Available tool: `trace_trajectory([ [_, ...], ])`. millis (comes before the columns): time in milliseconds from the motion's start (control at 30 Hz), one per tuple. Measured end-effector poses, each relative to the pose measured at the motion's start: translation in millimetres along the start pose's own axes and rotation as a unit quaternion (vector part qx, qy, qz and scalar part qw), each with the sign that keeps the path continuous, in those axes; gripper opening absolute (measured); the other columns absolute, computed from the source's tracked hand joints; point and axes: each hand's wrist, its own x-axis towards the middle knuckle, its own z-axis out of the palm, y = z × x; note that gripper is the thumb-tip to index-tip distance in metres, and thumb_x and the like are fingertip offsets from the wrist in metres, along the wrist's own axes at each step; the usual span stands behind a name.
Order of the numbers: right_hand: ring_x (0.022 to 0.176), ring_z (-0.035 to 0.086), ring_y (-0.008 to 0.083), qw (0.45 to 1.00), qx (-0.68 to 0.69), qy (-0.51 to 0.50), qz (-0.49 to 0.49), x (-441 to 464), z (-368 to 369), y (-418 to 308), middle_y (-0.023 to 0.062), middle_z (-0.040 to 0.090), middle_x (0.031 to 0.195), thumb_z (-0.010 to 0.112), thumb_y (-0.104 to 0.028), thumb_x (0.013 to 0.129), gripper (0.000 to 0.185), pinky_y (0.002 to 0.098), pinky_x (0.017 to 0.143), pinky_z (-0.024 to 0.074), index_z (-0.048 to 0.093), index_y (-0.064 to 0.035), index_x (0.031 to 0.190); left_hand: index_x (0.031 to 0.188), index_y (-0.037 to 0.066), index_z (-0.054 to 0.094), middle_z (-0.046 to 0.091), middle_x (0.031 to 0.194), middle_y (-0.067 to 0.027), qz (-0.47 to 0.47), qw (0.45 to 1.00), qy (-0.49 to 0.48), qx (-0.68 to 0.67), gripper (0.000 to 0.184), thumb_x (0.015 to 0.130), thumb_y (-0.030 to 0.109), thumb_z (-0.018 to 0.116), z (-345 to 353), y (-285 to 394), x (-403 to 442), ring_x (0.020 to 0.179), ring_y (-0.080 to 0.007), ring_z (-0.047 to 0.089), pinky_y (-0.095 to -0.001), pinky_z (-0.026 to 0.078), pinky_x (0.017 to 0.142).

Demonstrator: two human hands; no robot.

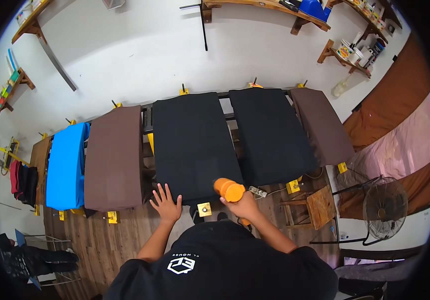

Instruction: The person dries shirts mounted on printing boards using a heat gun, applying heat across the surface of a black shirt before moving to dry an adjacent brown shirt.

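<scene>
Orange heat gun [231, 190], clamped in the right hand [242, 204], over a black cloth's [190, 145] near corner; left of the grip, left hand [166, 204] spread wide beside that cloth; farther right, a second black cloth [274, 137], then a fan [385, 209]

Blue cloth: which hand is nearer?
Left. The left hand is to the right of the blue cloth, beyond a brown cloth; the right hand, holding an orange tool, is farther right.

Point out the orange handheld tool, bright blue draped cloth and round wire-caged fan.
Orange handheld tool [230, 190], head view: middle of its housing.
Bright blue draped cloth [65, 166], head view: flat top.
Round wire-caged fan [385, 207], head view: grille.
</scene>
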Motion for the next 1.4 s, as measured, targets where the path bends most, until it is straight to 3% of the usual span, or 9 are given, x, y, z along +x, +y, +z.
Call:
trace_trajectory([
  [300, 0.095, 0.077, 0.0378, 0.991, -0.024, -0.111, -0.070, 4, 37, 19, 0.0183, 0.079, 0.096, 0.080, -0.052, 0.091, 0.050, 0.0459, 0.082, 0.0621, 0.077, -0.0066, 0.111, 0.172, 0.006, 0.023, 0.012, 0.179, -0.0251, -0.014, 0.999, -0.036, -0.004, 0.095, 0.103, 0.066, 0.051, -2, 5, 3, 0.164, -0.0479, 0.012, -0.0679, 0.012, 0.128],
  [400, 0.098, 0.078, 0.0352, 0.996, 0.070, -0.012, -0.062, -17, 13, 17, 0.0157, 0.080, 0.101, 0.082, -0.047, 0.091, 0.047, 0.0439, 0.084, 0.0620, 0.077, -0.0071, 0.115, 0.172, 0.006, 0.022, 0.013, 0.179, -0.0243, -0.022, 0.999, -0.019, -0.032, 0.096, 0.103, 0.067, 0.050, -4, 8, 0, 0.164, -0.0479, 0.014, -0.0683, 0.012, 0.128],
  [600, 0.108, 0.076, 0.0359, 0.997, -0.001, 0.034, 0.070, -30, -24, 27, 0.0151, 0.080, 0.110, 0.081, -0.047, 0.092, 0.051, 0.0437, 0.089, 0.0598, 0.074, -0.0072, 0.123, 0.172, 0.004, 0.022, 0.014, 0.178, -0.0265, 0.004, 1.000, 0.006, 0.004, 0.098, 0.103, 0.068, 0.049, 4, 0, -1, 0.162, -0.0506, 0.017, -0.0685, 0.008, 0.128],
  [733, 0.103, 0.075, 0.0403, 0.998, -0.042, 0.014, 0.045, -23, -24, 15, 0.0168, 0.079, 0.105, 0.078, -0.051, 0.093, 0.048, 0.0478, 0.087, 0.0593, 0.076, -0.0109, 0.119, 0.168, -0.004, 0.025, 0.024, 0.171, -0.0375, 0.047, 0.998, -0.032, 0.005, 0.105, 0.101, 0.073, 0.050, -1, -10, 11, 0.161, -0.0523, 0.019, -0.0689, 0.010, 0.127],
  [833, 0.107, 0.075, 0.0397, 0.992, 0.015, 0.033, 0.123, -19, 4, 3, 0.0165, 0.079, 0.110, 0.075, -0.055, 0.093, 0.051, 0.0473, 0.089, 0.0594, 0.077, -0.0125, 0.122, 0.164, -0.009, 0.030, 0.029, 0.168, -0.0381, 0.099, 0.993, -0.062, 0.004, 0.126, 0.089, 0.090, 0.051, -5, -26, 35, 0.161, -0.0515, 0.020, -0.0684, 0.011, 0.127],
  [900, 0.108, 0.074, 0.0400, 0.991, -0.019, 0.022, 0.132, -14, 8, -9, 0.0163, 0.080, 0.110, 0.076, -0.054, 0.094, 0.051, 0.0465, 0.089, 0.0594, 0.077, -0.0110, 0.120, 0.168, -0.005, 0.025, 0.018, 0.174, -0.0336, 0.164, 0.986, -0.040, -0.016, 0.138, 0.080, 0.097, 0.052, -3, -40, 54, 0.163, -0.0500, 0.013, -0.0676, 0.010, 0.128],
  [967, 0.090, 0.079, 0.0349, 0.988, -0.027, 0.039, 0.147, -9, 16, -24, 0.0147, 0.081, 0.097, 0.077, -0.051, 0.095, 0.049, 0.0429, 0.079, 0.0611, 0.077, -0.0083, 0.118, 0.172, 0.001, 0.014, 0.003, 0.178, -0.0306, 0.190, 0.978, -0.082, -0.034, 0.143, 0.076, 0.099, 0.054, 0, -47, 67, 0.165, -0.0487, 0.003, -0.0680, 0.006, 0.128],
  [1067, 0.053, 0.072, 0.0193, 0.975, 0.058, 0.046, 0.208, 1, 20, -36, 0.0084, 0.076, 0.074, 0.076, -0.047, 0.097, 0.044, 0.0354, 0.060, 0.0598, 0.078, -0.0057, 0.113, 0.173, 0.004, 0.008, -0.001, 0.179, -0.0284, 0.177, 0.973, -0.132, -0.062, 0.146, 0.075, 0.100, 0.056, -5, -49, 70, 0.166, -0.0476, -0.001, -0.0689, 0.003, 0.128],
  [1400, 0.054, 0.071, 0.0168, 0.981, 0.108, 0.005, 0.160, 82, -2, -21, 0.0049, 0.072, 0.068, 0.078, -0.044, 0.097, 0.041, 0.0329, 0.057, 0.0588, 0.077, -0.0037, 0.107, 0.174, 0.011, 0.016, 0.003, 0.181, -0.0198, 0.120, 0.983, -0.120, -0.066, 0.136, 0.077, 0.098, 0.056, -13, -37, 64, 0.167, -0.0428, 0.004, -0.0757, 0.008, 0.125],
])
